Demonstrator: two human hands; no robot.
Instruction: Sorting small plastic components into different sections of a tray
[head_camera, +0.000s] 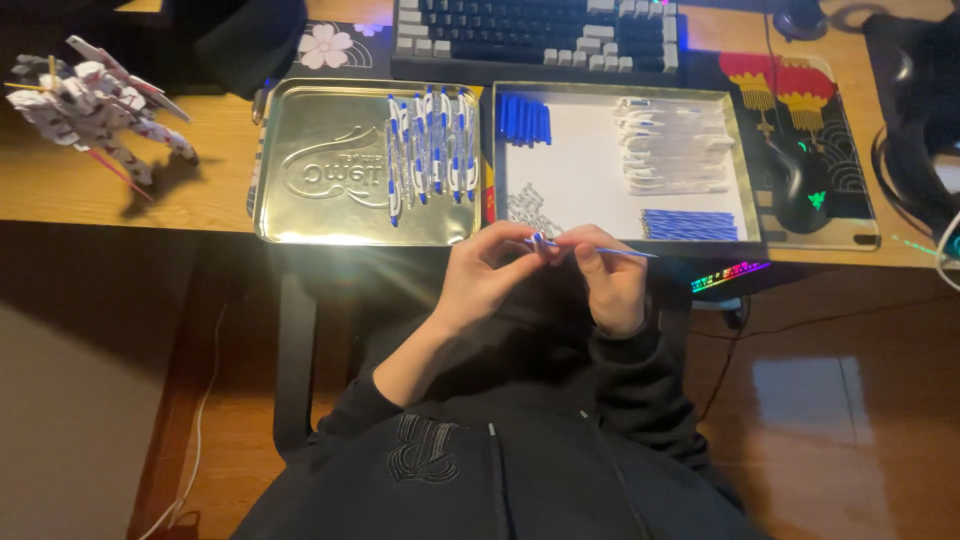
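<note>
Both hands (545, 262), thin blue pen refill (610, 250) pinched between fingertips

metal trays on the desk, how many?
2. The left tray holds a row of assembled pens; the right tray holds sorted pen parts. None seem hidden.

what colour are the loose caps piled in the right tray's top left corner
Blue caps, seen best in the head view.

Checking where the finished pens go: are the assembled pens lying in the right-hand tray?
No, the assembled pens lie in the left tin tray; the right tray holds loose parts.
</note>
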